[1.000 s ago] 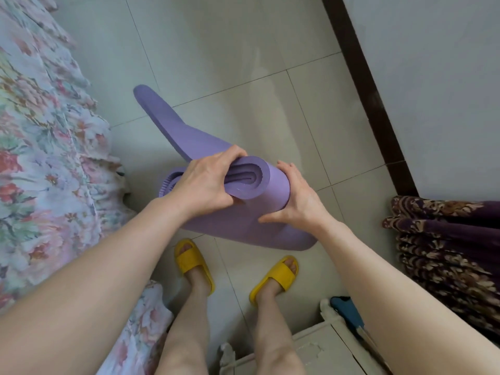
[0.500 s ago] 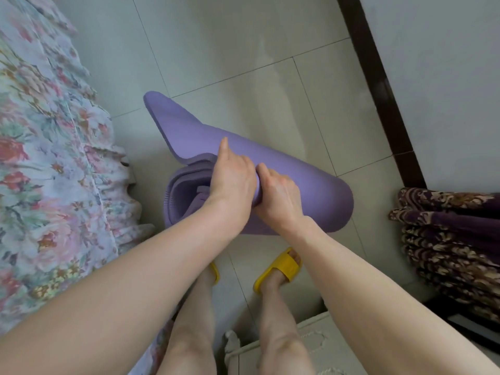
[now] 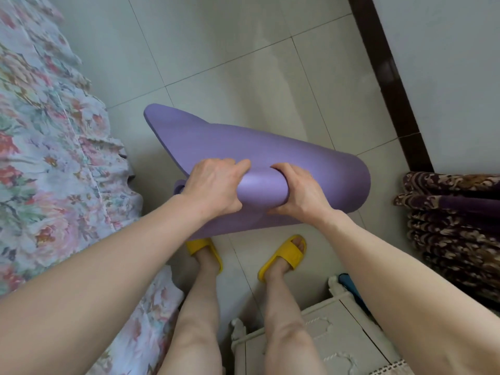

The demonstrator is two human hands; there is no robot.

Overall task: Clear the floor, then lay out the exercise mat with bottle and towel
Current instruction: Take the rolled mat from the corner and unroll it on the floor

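A thick purple exercise mat, partly rolled, hangs in the air above the tiled floor, its loose end pointing away to the upper left. My left hand grips the near rolled part from the left. My right hand grips the same fold from the right, fingers curled over its edge. The two hands sit close together. No bottle or towel is in view.
A bed with a floral cover runs along the left. A wall with a dark skirting is on the right, with folded purple patterned blankets below it. A white cabinet stands behind my feet in yellow slippers.
The mat has turned and opened wider, its broad outer face now up and its roll stretching to the right. My hands shifted a little apart on the near fold.
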